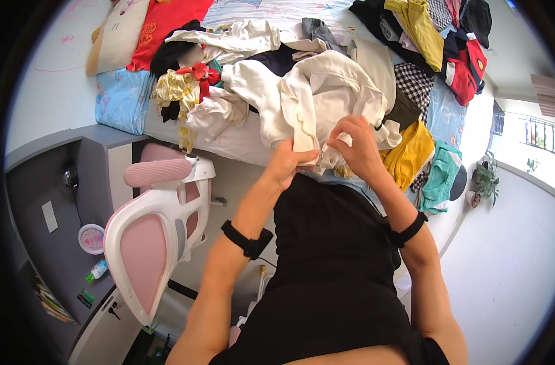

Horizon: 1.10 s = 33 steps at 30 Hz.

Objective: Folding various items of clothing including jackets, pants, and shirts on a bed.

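Observation:
A cream long-sleeved garment (334,98) lies spread over other clothes on the bed, its near edge lifted towards me. My left hand (288,164) grips that edge, thumb on top. Close by on the right, my right hand (357,143) has its thumb and forefinger bent together at the garment's opening; whether cloth is pinched between them is hard to tell. Left of the garment lie white cloth (254,91) and a yellow patterned garment (174,91) with a red bow (200,73). Mustard yellow clothing (409,155) rests right of my right hand.
A pink and white swivel chair (163,223) stands at the left beside a grey desk (26,200). Folded blue bedding (122,100) lies at the bed's left end. Turquoise clothing (439,175) sits at the right edge, with a potted plant (486,178) beyond.

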Tool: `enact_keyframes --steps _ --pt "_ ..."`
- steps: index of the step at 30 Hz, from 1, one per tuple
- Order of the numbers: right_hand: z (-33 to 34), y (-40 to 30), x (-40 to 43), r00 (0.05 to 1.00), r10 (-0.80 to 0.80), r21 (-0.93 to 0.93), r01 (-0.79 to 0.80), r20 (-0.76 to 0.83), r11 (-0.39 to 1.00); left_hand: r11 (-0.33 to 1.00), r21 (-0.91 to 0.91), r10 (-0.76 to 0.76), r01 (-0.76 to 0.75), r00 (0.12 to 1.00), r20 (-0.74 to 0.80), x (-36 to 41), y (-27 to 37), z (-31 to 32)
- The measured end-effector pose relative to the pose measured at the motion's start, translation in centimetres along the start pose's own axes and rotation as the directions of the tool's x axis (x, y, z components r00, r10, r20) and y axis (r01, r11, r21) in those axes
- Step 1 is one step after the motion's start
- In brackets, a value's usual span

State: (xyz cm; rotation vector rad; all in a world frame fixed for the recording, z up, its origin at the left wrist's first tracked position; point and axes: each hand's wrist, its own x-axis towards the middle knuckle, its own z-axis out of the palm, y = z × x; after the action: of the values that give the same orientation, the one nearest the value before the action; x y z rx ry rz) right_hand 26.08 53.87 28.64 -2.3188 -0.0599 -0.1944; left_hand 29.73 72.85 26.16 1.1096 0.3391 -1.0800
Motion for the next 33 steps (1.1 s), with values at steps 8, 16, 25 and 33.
enact_keyframes --steps 8,16,25,33 --pt "0.8 -2.2 -0.8 0.937 -0.037 0.014 0.034 0.348 0.999 0.99 -0.063 0.12 -0.123 0.992 -0.045 -0.1 -0.6 0.2" --pt "2.8 -1.2 -0.7 0.937 0.088 0.115 -0.133 0.337 0.984 0.905 0.244 0.388 -0.349 0.912 -0.132 -0.7 -1.0 0.1" --pt "1.8 9.6 6.2 0.958 0.277 -0.179 -0.26 0.073 0.949 0.925 0.378 -0.006 0.033 0.998 -0.07 -8.6 -1.1 -3.9" --pt "3.5 9.5 9.9 0.952 0.284 -0.063 -0.278 0.116 0.958 0.666 0.741 0.026 0.084 0.99 -0.136 -9.3 -2.2 -8.6"
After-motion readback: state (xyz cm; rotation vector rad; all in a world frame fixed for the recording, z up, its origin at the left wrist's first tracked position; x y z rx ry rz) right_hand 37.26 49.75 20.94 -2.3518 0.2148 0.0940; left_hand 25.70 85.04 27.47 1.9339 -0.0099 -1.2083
